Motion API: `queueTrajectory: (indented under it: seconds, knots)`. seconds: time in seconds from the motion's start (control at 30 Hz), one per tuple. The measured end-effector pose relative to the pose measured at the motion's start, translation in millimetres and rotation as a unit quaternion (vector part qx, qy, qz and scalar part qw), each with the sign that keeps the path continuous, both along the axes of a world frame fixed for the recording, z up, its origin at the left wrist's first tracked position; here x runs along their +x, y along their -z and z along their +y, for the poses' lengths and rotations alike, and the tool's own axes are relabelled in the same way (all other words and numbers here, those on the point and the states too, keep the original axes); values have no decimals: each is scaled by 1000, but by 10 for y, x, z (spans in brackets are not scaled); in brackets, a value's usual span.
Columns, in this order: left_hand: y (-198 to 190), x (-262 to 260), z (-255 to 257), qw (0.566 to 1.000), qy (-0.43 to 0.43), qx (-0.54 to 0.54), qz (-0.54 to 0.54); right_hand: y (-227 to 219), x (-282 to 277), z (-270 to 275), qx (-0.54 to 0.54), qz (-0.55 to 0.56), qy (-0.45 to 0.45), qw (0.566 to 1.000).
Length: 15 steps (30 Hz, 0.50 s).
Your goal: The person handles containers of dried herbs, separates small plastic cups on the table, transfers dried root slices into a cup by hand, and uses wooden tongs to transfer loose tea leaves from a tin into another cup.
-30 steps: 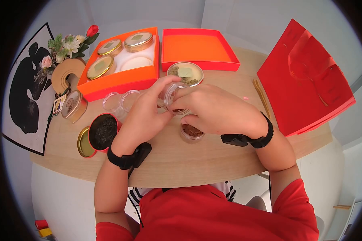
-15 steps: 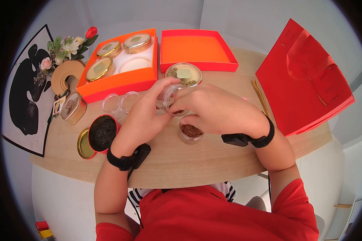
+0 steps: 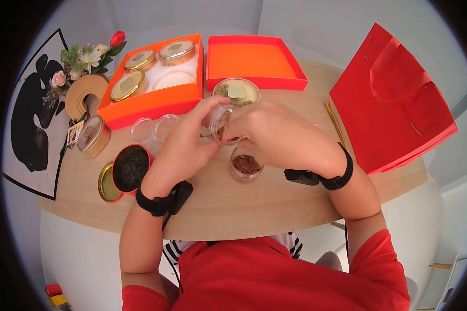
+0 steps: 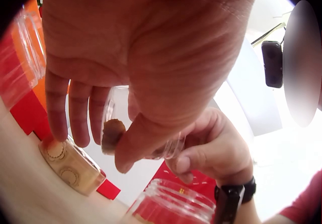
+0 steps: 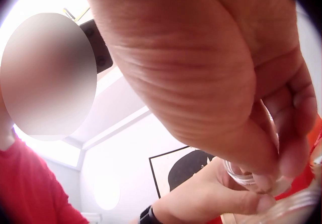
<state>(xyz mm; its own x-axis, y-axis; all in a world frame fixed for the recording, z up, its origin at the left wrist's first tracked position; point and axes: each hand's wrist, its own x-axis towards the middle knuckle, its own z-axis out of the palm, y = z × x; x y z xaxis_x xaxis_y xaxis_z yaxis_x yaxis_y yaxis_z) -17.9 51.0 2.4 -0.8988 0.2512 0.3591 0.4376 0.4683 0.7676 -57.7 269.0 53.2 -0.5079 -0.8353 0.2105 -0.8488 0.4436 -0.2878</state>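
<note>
My left hand [image 3: 184, 142] grips a clear jar [image 4: 111, 108], tilted with its mouth toward the right hand. Brown dried pieces [image 4: 113, 131] lie inside it. My right hand [image 3: 283, 135] has its fingers reaching into the jar's mouth, the thumb close by the rim. Its fingertips are partly hidden, so I cannot tell whether they pinch a piece. Just below the hands, a second clear jar [image 3: 247, 168] stands upright on the table, with brown dried pieces in it. Behind the hands is a round container [image 3: 237, 92] with a pale label and green contents.
At the left are two clear jars [image 3: 165, 128], a red tin [image 3: 131, 168] of dark contents, its gold lid [image 3: 109, 182] and a tan container [image 3: 94, 136]. An orange box [image 3: 150, 102] holds gold-lidded tins; its lid [image 3: 257, 62] lies beside. A red bag [image 3: 394, 103] stands right, by tongs [image 3: 334, 122].
My right thumb has lifted from over the standing jar to the held jar's rim, showing more of the lower jar. The left hand keeps its grip almost in place.
</note>
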Motion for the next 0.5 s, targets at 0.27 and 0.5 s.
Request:
queueTrajectory:
  seconds: [0.27,0.5]
  knots:
    - [12,-3,-1,1000,6,-10,-20,-27,-26,26,-41,-42,8,998]
    - [78,-23,11,999,12,31,6,-76,-82,13,-73,-117,41,990]
